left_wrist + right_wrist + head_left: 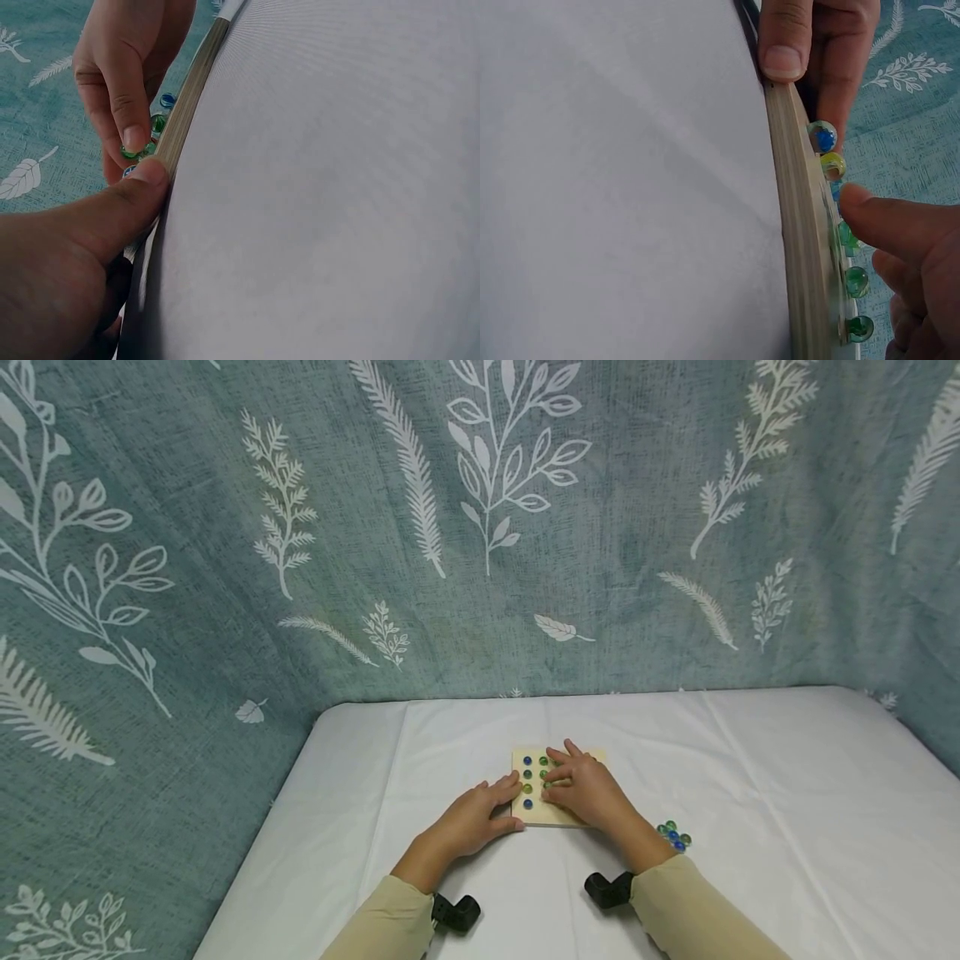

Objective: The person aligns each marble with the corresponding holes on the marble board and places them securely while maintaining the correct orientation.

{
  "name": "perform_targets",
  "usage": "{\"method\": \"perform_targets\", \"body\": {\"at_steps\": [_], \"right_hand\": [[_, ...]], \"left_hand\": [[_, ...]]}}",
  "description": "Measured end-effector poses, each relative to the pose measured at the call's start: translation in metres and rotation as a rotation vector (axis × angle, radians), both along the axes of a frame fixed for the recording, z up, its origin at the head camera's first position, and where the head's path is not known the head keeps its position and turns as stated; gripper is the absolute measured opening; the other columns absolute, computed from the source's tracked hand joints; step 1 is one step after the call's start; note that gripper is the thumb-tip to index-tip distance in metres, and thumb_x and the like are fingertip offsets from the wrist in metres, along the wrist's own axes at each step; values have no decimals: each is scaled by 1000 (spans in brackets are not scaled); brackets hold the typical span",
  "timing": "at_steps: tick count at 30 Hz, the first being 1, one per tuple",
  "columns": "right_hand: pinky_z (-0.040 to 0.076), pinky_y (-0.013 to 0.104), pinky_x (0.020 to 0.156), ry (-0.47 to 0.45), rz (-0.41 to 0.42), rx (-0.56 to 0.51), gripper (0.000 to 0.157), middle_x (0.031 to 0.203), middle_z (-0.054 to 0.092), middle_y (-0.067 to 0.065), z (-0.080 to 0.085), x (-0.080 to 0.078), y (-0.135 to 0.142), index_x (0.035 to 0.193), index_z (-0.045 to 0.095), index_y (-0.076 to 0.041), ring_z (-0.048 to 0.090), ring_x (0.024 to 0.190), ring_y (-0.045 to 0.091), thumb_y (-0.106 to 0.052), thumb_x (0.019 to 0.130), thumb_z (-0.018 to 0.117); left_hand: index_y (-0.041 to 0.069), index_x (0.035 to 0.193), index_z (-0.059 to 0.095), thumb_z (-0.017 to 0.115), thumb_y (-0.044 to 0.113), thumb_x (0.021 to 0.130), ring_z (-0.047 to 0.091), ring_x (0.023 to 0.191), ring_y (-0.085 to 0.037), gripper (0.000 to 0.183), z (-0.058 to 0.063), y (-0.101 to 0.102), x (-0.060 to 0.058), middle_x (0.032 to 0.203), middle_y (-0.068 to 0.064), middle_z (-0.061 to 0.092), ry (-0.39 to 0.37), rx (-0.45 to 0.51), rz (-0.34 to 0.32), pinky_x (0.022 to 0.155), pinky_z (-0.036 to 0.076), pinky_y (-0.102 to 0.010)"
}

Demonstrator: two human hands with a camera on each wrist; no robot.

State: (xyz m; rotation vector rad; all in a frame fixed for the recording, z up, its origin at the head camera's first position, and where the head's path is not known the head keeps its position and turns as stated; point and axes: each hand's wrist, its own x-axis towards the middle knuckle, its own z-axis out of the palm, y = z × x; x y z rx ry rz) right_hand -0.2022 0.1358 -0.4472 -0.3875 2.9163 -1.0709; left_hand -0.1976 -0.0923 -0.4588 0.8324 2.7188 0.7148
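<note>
Hands (467, 818) (592, 789) at pale board (555, 814), left spread against edge, right bent over marbles (528, 804), hold unclear

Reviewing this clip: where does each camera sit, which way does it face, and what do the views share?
Head: worn on the head, facing forward and down at the board, marbles, left hand, right hand and sleeves, with the leaf-patterned curtain behind.
Left wrist: on the left wrist, facing the board's edge; left hand at lower left, right hand at top left.
Right wrist: on the right wrist, facing the board's edge; right hand at lower right, left hand at top.
Shared: both wrist views show both hands, the board's edge and some marbles.
</note>
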Motion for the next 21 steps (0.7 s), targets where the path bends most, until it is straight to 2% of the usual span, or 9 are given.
{"method": "perform_targets", "body": {"at_steps": [7, 15, 21], "right_hand": [[18, 64, 118, 35, 6, 62, 23, 150, 47, 12, 0, 1, -5, 103, 78, -8, 21, 148, 40, -20, 83, 80], [21, 64, 117, 54, 21, 86, 23, 148, 48, 15, 2, 3, -6, 102, 78, -7, 23, 147, 43, -20, 82, 80], [21, 63, 118, 50, 22, 83, 23, 149, 48, 14, 2, 2, -6, 101, 79, -8, 22, 147, 42, -21, 82, 80]], "left_hand": [[24, 151, 41, 62, 48, 92, 32, 145, -35, 67, -1, 0, 0, 160, 11, 28, 5, -3, -1, 119, 30, -49], [25, 151, 41, 62, 49, 92, 32, 146, -34, 68, -2, 1, 0, 160, 11, 28, 5, -11, 4, 119, 30, -49], [23, 151, 41, 62, 48, 92, 32, 147, -25, 68, -1, 0, -1, 160, 9, 28, 14, -4, -10, 121, 28, -47]]}}
